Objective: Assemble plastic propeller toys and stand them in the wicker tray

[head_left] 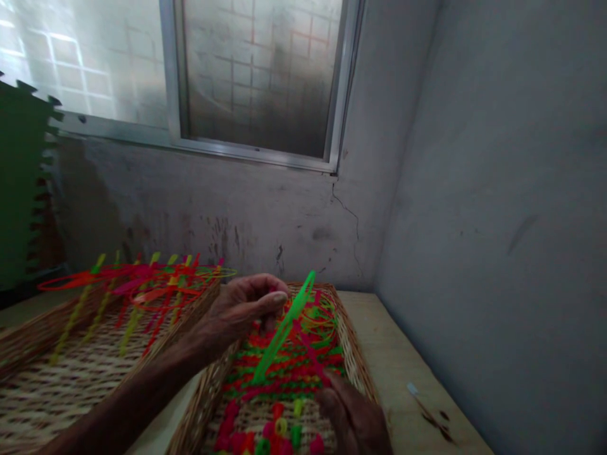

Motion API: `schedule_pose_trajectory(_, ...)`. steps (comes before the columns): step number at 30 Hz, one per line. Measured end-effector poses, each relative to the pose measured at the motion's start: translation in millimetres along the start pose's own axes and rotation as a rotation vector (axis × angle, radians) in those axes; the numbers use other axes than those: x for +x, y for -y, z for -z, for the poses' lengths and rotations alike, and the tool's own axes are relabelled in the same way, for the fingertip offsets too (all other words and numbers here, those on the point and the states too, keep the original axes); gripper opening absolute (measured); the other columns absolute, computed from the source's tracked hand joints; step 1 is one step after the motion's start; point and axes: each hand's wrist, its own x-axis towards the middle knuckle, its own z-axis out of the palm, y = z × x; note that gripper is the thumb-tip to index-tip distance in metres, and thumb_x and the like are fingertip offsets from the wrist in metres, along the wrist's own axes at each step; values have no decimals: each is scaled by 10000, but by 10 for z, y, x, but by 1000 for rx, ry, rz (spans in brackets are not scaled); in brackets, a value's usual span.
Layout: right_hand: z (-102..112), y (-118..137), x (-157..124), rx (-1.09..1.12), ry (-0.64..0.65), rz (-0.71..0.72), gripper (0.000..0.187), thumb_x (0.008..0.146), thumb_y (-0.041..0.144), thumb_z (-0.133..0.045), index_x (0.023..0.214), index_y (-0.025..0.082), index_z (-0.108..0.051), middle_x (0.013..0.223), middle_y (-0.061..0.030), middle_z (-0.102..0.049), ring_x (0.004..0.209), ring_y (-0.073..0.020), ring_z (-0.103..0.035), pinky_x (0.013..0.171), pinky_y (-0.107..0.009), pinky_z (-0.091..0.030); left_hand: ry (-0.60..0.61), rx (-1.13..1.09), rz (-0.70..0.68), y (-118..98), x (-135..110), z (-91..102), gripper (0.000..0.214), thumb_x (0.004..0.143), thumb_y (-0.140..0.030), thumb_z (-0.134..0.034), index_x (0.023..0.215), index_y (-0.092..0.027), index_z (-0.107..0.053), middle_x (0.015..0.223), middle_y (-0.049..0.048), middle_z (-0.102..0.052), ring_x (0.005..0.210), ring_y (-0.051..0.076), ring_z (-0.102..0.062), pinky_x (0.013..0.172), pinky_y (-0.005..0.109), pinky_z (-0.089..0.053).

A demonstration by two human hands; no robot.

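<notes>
My right hand [355, 414] is closed around the lower end of a thin pink twisted stick [310, 349], which points up and to the left. At the stick's upper end is a bright green propeller ring [284, 328], seen nearly edge-on and tilted. My left hand [253, 303] is just left of the ring, its fingers curled and the thumb tip close to the green edge. Whether the thumb touches the ring, or the fingers hold anything, I cannot make out. Below both hands lies a wicker basket [353, 354] with green and red twisted sticks [279, 366], and rings toward the back.
Small coloured plastic sleeves [279, 426] lie at the near end of this basket. Another wicker basket [38, 392] at left bears assembled propeller toys [161, 284]. Bits of debris [429, 411] lie on the wooden tabletop [393, 354]. Walls and a window [260, 76] stand behind.
</notes>
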Motion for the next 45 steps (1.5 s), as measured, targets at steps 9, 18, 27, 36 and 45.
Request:
schedule_pose_trajectory(9, 84, -590, 24, -180, -223, -243, 524, 811, 593, -329, 994, 175, -587, 676, -33, -665, 519, -152, -600, 513, -232, -464, 220, 343, -69, 263, 47, -226, 158, 725, -293, -582, 669, -149, -619, 488, -36, -478, 422, 73, -410, 391, 164, -305)
schedule_pose_trajectory(18, 78, -486, 51, -3, -284, -348, 476, 807, 595, -325, 950, 181, -511, 476, 58, -531, 343, -101, -482, 378, -187, -391, 272, 279, -69, 188, 192, -427, 175, 734, -324, -565, 679, -158, -579, 493, -53, -461, 412, 69, -418, 399, 168, -340)
schedule_pose_trajectory(27, 103, -502, 25, -90, -346, -312, 525, 824, 592, -279, 1018, 156, -499, 473, 29, -542, 453, -139, -556, 469, -200, -425, 330, 414, -49, 250, 254, -516, 154, 724, -255, -534, 619, -145, -558, 475, -53, -437, 410, 69, -405, 383, 163, -294)
schedule_pose_trajectory(36, 84, -463, 27, -39, -370, -333, 566, 805, 615, -313, 1071, 140, -470, 404, 59, -494, 383, -136, -524, 417, -201, -400, 367, 403, 6, 340, 371, -480, 159, 700, -264, -540, 601, -140, -532, 461, -58, -450, 374, 58, -409, 349, 151, -315)
schedule_pose_trajectory(45, 72, -424, 23, -10, -464, -329, 605, 771, 651, -327, 1058, 148, -501, 390, 68, -469, 367, -131, -495, 396, -201, -392, 379, 371, 39, 319, 383, -501, 207, 709, -325, -528, 630, -133, -517, 446, -68, -445, 345, 45, -387, 332, 142, -308)
